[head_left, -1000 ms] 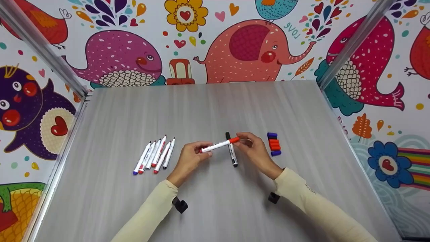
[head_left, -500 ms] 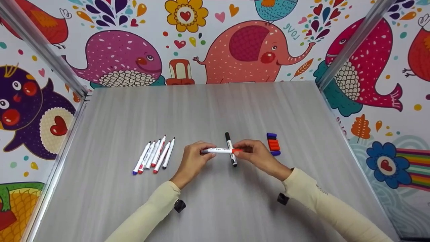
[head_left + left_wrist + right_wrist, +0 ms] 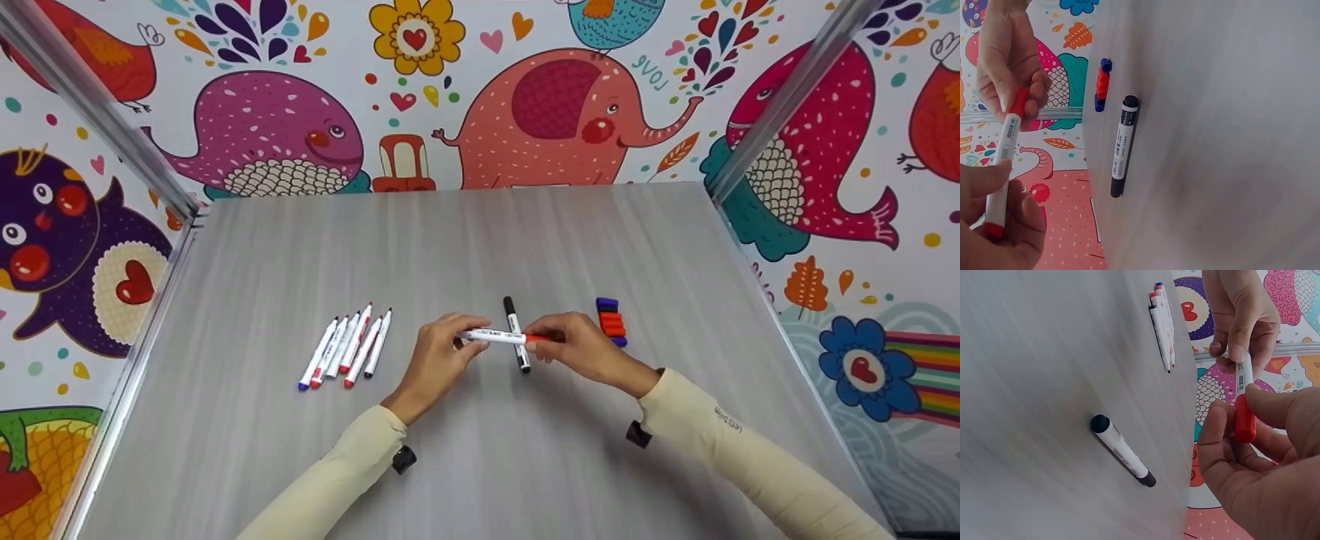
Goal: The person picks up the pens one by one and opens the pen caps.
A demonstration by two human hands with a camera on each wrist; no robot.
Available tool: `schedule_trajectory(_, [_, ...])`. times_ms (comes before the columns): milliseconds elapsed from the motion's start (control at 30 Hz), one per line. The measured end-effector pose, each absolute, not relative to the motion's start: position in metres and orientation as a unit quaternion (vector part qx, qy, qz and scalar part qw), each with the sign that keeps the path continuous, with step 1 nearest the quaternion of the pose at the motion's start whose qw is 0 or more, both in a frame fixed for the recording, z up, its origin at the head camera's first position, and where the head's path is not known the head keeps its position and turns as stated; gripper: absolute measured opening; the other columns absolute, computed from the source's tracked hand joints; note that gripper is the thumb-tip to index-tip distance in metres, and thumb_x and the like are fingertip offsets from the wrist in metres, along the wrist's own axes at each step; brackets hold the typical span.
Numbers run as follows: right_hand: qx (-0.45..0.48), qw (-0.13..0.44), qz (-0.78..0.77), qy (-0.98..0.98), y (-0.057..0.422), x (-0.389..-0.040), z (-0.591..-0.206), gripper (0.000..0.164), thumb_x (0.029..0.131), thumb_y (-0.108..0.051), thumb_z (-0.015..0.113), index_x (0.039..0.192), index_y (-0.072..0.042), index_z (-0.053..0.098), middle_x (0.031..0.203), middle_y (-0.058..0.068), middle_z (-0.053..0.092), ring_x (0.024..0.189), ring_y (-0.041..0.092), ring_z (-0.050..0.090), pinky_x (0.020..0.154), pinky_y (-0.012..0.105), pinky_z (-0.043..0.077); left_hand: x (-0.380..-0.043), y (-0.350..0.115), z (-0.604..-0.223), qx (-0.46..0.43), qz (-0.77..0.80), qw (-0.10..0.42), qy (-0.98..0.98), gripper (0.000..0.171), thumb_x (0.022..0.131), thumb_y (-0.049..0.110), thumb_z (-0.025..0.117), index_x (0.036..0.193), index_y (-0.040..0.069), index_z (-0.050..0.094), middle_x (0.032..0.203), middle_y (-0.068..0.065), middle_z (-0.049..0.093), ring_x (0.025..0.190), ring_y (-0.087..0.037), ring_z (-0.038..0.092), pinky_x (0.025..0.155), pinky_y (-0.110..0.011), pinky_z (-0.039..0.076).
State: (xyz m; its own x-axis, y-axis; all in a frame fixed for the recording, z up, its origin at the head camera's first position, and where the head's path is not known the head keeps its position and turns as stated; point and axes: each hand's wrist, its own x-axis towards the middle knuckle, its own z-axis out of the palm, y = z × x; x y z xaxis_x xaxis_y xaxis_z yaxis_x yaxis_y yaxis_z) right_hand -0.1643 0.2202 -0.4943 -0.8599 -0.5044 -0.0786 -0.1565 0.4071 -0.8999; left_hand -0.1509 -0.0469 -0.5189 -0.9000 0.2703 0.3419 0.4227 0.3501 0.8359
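Observation:
A white marker with a red cap [image 3: 497, 337] is held above the table between both hands. My left hand [image 3: 437, 356] pinches the tail end of its barrel; in the left wrist view the red tail plug [image 3: 995, 229] shows below the thumb. My right hand [image 3: 589, 349] pinches the red cap [image 3: 1245, 419] between thumb and fingers. The cap sits against the barrel. Beneath the held marker, a capped black marker [image 3: 523, 360] lies on the table.
Several uncapped markers [image 3: 349, 345] with red, blue and black ends lie side by side at the left on the table [image 3: 465, 247]. To the right, several loose caps [image 3: 612, 322], red, blue and dark, lie in a row. Printed walls stand behind and beside the table.
The held marker has turned from slanting to nearly level. My right hand has moved down and now pinches the cap with curled fingers. The lying markers have stayed put.

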Motion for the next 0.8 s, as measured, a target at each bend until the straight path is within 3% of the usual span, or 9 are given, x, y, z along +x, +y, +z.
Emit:
schedule_trajectory(133, [-0.212, 0.164, -0.493, 0.828, 0.22, -0.166, -0.493, 0.017, 0.103, -0.007, 0.077, 0.117, 0.001, 0.082, 0.091, 0.015, 0.075, 0.078, 0.021, 0.065, 0.073, 0.034, 0.06, -0.148, -0.046, -0.52, -0.228, -0.499, 0.091, -0.831, 0.023, 0.093, 0.0, 0.085, 0.116, 0.004, 0.082, 0.106, -0.003, 0.078, 0.093, -0.019, 0.068, 0.08, -0.04, 0.061])
schedule_trajectory(267, [-0.224, 0.157, -0.48, 0.833, 0.22, -0.167, -0.494, 0.016, 0.103, -0.006, 0.078, 0.116, 0.0, 0.083, 0.092, 0.005, 0.077, 0.079, 0.022, 0.067, 0.076, 0.04, 0.063, -0.143, -0.046, -0.523, -0.237, -0.467, 0.103, -0.846, 0.02, 0.094, 0.002, 0.086, 0.114, 0.002, 0.083, 0.106, -0.003, 0.074, 0.098, -0.019, 0.067, 0.084, -0.036, 0.061])
schedule_trajectory(500, [-0.265, 0.107, -0.447, 0.848, 0.221, -0.166, -0.5, 0.013, 0.102, -0.005, 0.077, 0.113, -0.004, 0.085, 0.087, 0.007, 0.074, 0.076, 0.015, 0.062, 0.071, 0.025, 0.057, -0.142, -0.045, -0.525, -0.254, -0.42, 0.13, -0.862, 0.014, 0.095, 0.005, 0.085, 0.108, 0.001, 0.084, 0.098, -0.004, 0.074, 0.094, -0.017, 0.065, 0.079, -0.033, 0.059])
schedule_trajectory(633, [-0.304, 0.057, -0.414, 0.856, 0.219, -0.165, -0.503, 0.011, 0.101, -0.002, 0.077, 0.109, -0.003, 0.084, 0.084, 0.003, 0.07, 0.073, 0.012, 0.058, 0.066, 0.024, 0.054, -0.144, -0.043, -0.524, -0.268, -0.398, 0.144, -0.865, 0.011, 0.096, 0.005, 0.083, 0.106, 0.001, 0.083, 0.097, -0.005, 0.077, 0.092, -0.018, 0.068, 0.079, -0.033, 0.06])
schedule_trajectory(800, [-0.338, 0.014, -0.385, 0.859, 0.22, -0.163, -0.506, 0.015, 0.101, -0.002, 0.076, 0.115, -0.002, 0.083, 0.092, 0.004, 0.076, 0.075, 0.015, 0.062, 0.066, 0.026, 0.058, -0.144, -0.041, -0.522, -0.273, -0.396, 0.139, -0.865, 0.009, 0.098, 0.001, 0.08, 0.107, -0.001, 0.082, 0.097, -0.007, 0.079, 0.091, -0.02, 0.07, 0.079, -0.035, 0.061])
